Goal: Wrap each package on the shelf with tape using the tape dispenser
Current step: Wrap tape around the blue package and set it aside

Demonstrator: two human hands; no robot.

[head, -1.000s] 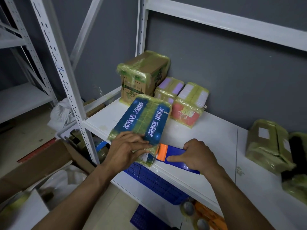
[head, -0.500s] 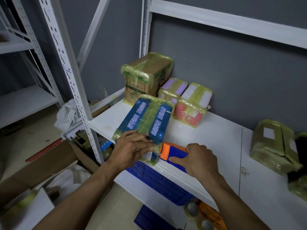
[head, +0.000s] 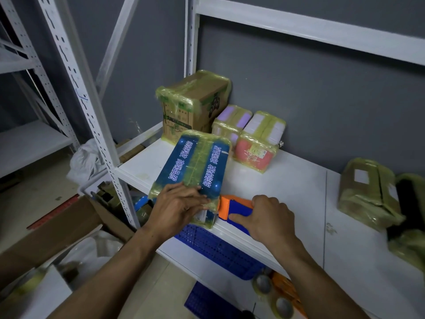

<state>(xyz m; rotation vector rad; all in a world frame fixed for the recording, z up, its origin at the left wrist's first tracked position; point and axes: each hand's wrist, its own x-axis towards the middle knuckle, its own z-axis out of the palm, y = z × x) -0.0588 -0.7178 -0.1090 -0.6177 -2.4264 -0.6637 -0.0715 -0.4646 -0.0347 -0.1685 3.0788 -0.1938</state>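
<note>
Blue package [head: 193,162] lay at the front left of the white shelf [head: 287,180], its near end over the edge, banded with yellowish tape. The left hand [head: 177,208] rested on that near end, fingers [head: 197,199] fairly straight and pressed flat on the wrap. The right hand [head: 269,217] gripped the tape dispenser [head: 236,206], fingers curled over its blue body, its orange end just beside the package's near right corner. Behind stood a taped cardboard box [head: 195,104], a small purple package [head: 230,123] and a small pink package [head: 259,143].
</note>
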